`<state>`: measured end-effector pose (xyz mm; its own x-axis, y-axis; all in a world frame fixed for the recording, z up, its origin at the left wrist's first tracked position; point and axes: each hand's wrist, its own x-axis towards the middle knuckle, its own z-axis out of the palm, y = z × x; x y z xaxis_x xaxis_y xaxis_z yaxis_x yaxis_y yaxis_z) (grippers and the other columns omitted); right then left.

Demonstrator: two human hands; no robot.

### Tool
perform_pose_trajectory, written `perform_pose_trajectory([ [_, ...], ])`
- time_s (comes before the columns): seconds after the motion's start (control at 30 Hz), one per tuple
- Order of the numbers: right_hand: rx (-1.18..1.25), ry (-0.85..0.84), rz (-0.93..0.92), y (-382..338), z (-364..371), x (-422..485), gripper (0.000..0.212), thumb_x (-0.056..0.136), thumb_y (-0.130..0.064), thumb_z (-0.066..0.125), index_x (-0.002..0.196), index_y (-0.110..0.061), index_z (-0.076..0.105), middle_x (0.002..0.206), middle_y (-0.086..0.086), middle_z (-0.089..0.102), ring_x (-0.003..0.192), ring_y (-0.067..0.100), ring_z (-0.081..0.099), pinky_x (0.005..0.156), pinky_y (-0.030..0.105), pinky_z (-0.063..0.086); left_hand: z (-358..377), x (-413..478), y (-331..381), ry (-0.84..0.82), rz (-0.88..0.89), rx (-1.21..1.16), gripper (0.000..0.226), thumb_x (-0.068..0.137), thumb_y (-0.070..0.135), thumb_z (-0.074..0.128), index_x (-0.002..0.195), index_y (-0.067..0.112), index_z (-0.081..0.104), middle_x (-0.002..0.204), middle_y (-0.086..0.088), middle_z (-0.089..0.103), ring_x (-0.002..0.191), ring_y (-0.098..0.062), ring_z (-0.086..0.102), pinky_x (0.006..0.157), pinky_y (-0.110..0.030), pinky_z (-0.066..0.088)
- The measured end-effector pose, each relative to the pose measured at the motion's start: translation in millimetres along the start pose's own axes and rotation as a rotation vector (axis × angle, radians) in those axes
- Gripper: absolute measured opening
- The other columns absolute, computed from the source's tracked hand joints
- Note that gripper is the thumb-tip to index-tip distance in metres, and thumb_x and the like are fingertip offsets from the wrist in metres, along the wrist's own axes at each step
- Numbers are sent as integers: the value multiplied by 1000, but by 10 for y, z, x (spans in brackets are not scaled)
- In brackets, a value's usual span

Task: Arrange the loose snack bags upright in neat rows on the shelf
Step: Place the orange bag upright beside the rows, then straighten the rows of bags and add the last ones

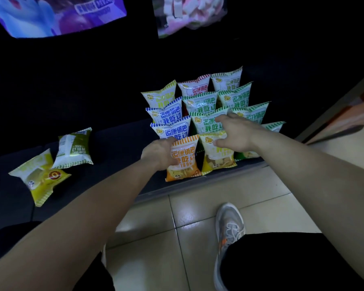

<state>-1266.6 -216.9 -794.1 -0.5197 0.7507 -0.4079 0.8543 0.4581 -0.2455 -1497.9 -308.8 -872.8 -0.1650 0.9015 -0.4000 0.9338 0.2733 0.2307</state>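
Several snack bags stand upright in three rows on the dark shelf (pixel 118 143), right of centre. My left hand (pixel 158 153) grips the left edge of the front orange bag (pixel 184 159). My right hand (pixel 233 133) rests with spread fingers on the top of the front yellow bag (pixel 218 156) beside it. Behind them stand blue bags (pixel 172 131) and green bags (pixel 235 97). Two loose bags lie flat on the shelf to the left: a yellow bag (pixel 39 176) and a green-and-white bag (pixel 74 149), back side up.
The shelf's front edge (pixel 156 195) runs diagonally above a tiled floor (pixel 198 206). My shoe (pixel 229 232) and dark-trousered knees are below. Packaged goods hang above: a purple pack (pixel 57 13) and a pink-white bag (pixel 189 13). A shelf end panel (pixel 334 106) stands at right.
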Motion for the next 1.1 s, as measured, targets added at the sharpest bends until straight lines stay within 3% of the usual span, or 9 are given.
perform_pose_trajectory([
  [0.27, -47, -19, 12, -153, -79, -84, 84, 93, -51, 61, 159, -25, 16, 166, 9, 14, 149, 31, 24, 112, 48, 36, -20, -66, 115, 97, 25, 186, 78, 80, 51, 72, 144, 25, 36, 134, -5, 51, 124, -26, 46, 100, -42, 39],
  [0.5, -69, 25, -39, -714, -181, -133, 80, 93, -49, 62, 157, -22, 23, 162, 10, 24, 143, 34, 35, 108, 49, 37, -575, -568, -102, 180, 20, -34, 89, 80, 55, 71, 152, 24, 28, 152, -5, 38, 138, -27, 35, 108, -45, 38],
  [0.77, -99, 71, -257, -1905, -79, -128, 77, 92, -50, 62, 155, -22, 27, 154, 11, 33, 134, 35, 43, 97, 46, 46, -1116, -1728, -1289, 235, -236, -125, 79, 82, 51, 71, 148, 20, 39, 145, -6, 46, 130, -26, 46, 107, -38, 40],
  [0.93, -199, 38, -357, -2699, 84, 120, 74, 90, -51, 62, 151, -23, 32, 147, 9, 38, 130, 33, 45, 100, 45, 46, -1119, -2253, -2211, 245, -404, -108, 78, 80, 58, 69, 144, 24, 42, 139, -5, 50, 126, -27, 48, 102, -44, 43],
  [1.1, -119, -39, -411, -3428, 451, 590, 74, 91, -47, 64, 152, -23, 31, 149, 8, 37, 132, 30, 44, 100, 47, 47, -1023, -2336, -2976, 173, -486, -71, 81, 82, 61, 65, 146, 22, 37, 143, -6, 46, 129, -28, 47, 101, -48, 44],
])
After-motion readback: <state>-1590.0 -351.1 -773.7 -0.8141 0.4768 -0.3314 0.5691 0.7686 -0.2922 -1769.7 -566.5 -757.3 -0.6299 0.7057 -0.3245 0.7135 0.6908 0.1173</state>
